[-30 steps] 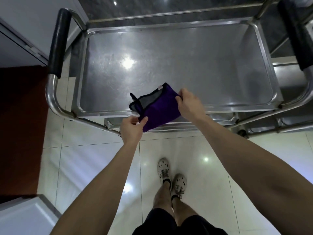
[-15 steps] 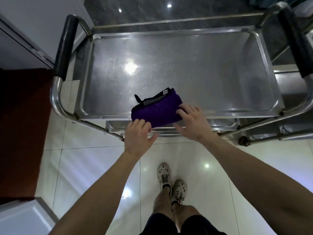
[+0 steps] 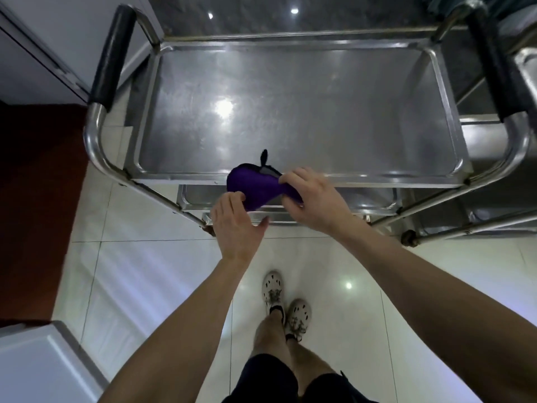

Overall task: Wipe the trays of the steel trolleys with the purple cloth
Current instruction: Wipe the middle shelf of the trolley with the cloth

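Observation:
A steel trolley stands in front of me; its top tray [image 3: 290, 112] is bare and shiny. The purple cloth [image 3: 255, 189], bunched with a grey lining and a black tab, hangs over the tray's near rim. My right hand [image 3: 312, 199] grips the cloth's right end with curled fingers. My left hand [image 3: 235, 222] sits just below and left of the cloth, fingertips touching its lower edge, thumb spread out. A lower tray [image 3: 363, 199] shows under the near rim.
Black-padded handles [image 3: 112, 56] rise at the trolley's left and right [image 3: 494, 62] ends. A second steel trolley [image 3: 526, 77] stands at the right. A white cabinet [image 3: 43, 39] is at the left, a red-brown panel [image 3: 35, 199] below it. My feet are on pale floor tiles.
The cloth went from lying flat on the tray's near edge to bunched up and pulled toward me by my right hand. My left hand stayed just below it.

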The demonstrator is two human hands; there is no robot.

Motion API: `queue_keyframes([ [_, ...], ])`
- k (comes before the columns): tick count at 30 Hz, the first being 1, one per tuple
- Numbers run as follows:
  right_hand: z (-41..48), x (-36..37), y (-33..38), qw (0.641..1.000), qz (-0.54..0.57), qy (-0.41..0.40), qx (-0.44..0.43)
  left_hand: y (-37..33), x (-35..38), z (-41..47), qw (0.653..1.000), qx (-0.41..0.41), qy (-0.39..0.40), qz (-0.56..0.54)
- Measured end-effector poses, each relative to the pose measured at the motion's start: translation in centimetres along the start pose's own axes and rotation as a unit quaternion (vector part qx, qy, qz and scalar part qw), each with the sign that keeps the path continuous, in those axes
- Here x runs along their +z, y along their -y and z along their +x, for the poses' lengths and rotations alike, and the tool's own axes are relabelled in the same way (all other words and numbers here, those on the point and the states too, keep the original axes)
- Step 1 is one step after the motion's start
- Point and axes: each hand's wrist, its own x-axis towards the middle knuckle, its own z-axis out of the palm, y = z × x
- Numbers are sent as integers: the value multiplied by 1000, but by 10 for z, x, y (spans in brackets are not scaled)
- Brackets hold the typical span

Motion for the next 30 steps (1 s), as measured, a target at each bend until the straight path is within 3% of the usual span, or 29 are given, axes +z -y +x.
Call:
queue_keyframes([
  [4, -7, -3, 29, 986, 138, -14, 96, 20, -29, -4, 995, -26, -34, -85],
  [8, -13, 8, 42, 945, 242, -17, 221, 48, -58, -3, 980, -100, -15, -169],
  [12, -15, 27, 60, 890, 333, -37, 310, 76, -79, 8, 885, -284, 52, -364],
  [14, -13, 44, 70, 866, 342, -14, 365, 85, -82, 7, 835, -340, 140, -409],
  [16, -14, 62, 76, 840, 340, -2, 424, 101, -81, 1, 782, -363, 224, -454],
  [18, -19, 78, 80, 781, 416, -22, 465, 129, -79, -5, 748, -340, 272, -500],
  [19, -23, 86, 82, 751, 458, -16, 476, 145, -79, -8, 752, -321, 283, -500],
  [20, -27, 94, 84, 747, 466, 5, 475, 158, -78, -11, 767, -307, 285, -486],
  [23, -38, 125, 93, 826, 321, 98, 452, 190, -76, -15, 821, -278, 272, -419],
  [25, -43, 148, 102, 839, 300, 72, 448, 210, -69, -13, 835, -265, 286, -388],
  [30, -46, 209, 111, 832, 268, 18, 486, 241, -51, -5, 851, -245, 297, -357],
])
